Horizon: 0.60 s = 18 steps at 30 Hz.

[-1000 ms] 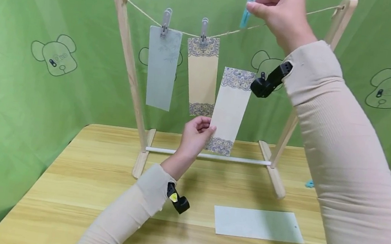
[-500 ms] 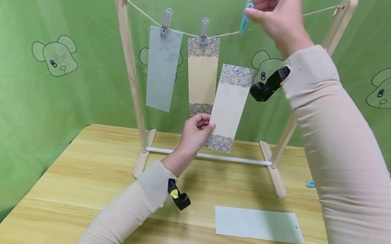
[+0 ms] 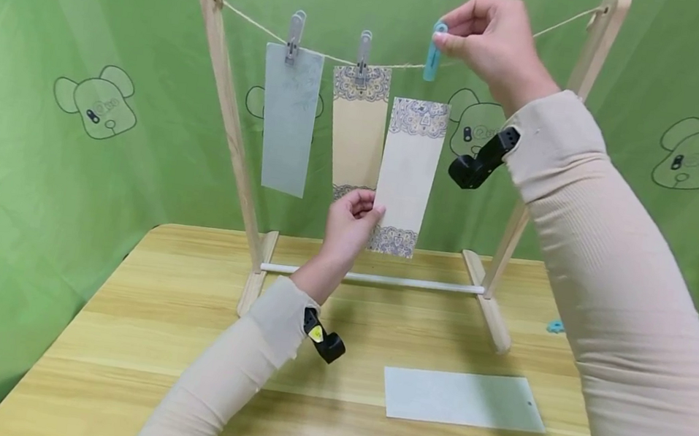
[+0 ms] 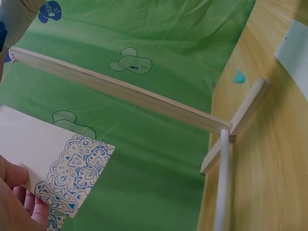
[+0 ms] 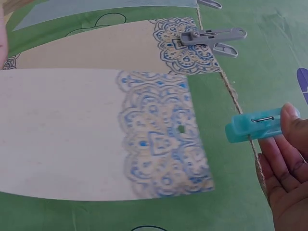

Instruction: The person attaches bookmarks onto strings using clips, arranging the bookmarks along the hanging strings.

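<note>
My left hand (image 3: 349,229) pinches the lower left edge of a white bookmark (image 3: 410,171) with blue lace-like bands at top and bottom. Above it, my right hand (image 3: 494,45) holds a turquoise clothespin (image 3: 434,52) between thumb and fingers. In the right wrist view the clothespin (image 5: 255,124) sits at the twine (image 5: 231,91), apart from the bookmark's punched top end. A tan patterned bookmark (image 3: 360,138) and a pale blue one (image 3: 288,121) hang to the left on the twine from grey clothespins. The white bookmark partly overlaps the tan one.
A wooden frame (image 3: 232,121) with a white crossbar (image 3: 420,284) carries the sagging twine. On the wooden table (image 3: 170,371) lies a pale bookmark (image 3: 461,398). A small turquoise thing (image 3: 555,326) lies by the right sleeve. Green cloth hangs behind.
The right hand has lowered the turquoise clothespin to the twine, which now sags more under it. My left hand has raised the white bookmark and turned it more upright.
</note>
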Tool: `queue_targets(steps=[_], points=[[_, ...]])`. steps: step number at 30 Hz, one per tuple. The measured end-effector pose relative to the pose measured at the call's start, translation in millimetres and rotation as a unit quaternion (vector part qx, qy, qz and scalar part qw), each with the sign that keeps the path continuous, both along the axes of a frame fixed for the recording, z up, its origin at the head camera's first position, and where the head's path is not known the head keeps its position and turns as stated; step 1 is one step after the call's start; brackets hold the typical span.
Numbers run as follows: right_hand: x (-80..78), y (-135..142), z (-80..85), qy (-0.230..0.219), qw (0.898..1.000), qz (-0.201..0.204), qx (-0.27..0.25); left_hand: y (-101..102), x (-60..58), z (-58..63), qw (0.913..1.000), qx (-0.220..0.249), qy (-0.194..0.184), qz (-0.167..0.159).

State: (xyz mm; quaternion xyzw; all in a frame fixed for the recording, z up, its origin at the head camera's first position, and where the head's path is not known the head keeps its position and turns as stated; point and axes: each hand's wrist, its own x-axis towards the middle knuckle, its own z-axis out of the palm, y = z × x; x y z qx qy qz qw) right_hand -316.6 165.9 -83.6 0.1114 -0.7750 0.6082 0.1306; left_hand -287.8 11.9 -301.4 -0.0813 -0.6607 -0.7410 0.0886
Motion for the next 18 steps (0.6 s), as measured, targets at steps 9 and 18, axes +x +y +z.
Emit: queue_targets(steps=[9,18], points=[[-0.3,-0.1,-4.9,0.004,1.000,0.013,0.000,2.3,-5.7,9.1,1.0000,-0.003,0.000,-0.003],[0.3,-4.6,-3.3,-0.001,1.000,0.022,-0.001,1.0,-7.6,16.3,0.9998,0.019,0.001,0.001]])
